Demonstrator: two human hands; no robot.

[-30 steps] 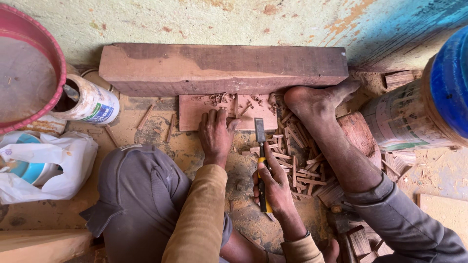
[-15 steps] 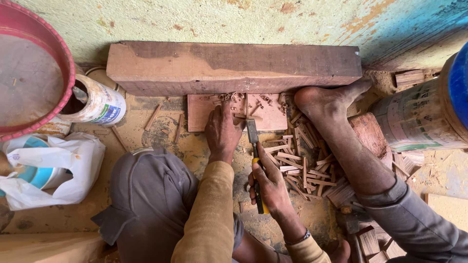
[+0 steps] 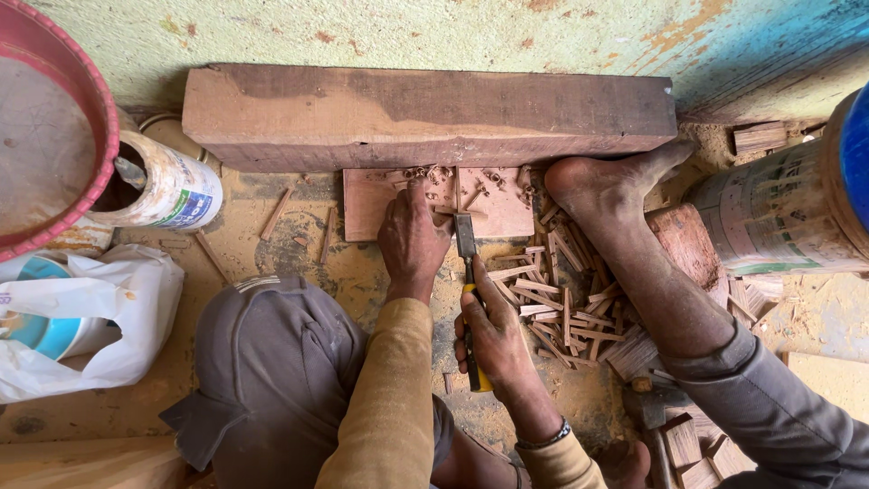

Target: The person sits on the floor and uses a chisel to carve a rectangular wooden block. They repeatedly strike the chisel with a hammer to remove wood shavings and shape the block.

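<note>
The right hand (image 3: 493, 340) clenches a chisel (image 3: 468, 281) whose long axis runs near-to-far, blade just right of the left hand (image 3: 412, 240), fingers pressing the flat wooden piece (image 3: 498, 213).

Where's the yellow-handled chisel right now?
In the head view, centre frame, the yellow-handled chisel is held in the right hand, its blade on the flat reddish wooden board beside the left hand, below the long wooden beam.
</note>
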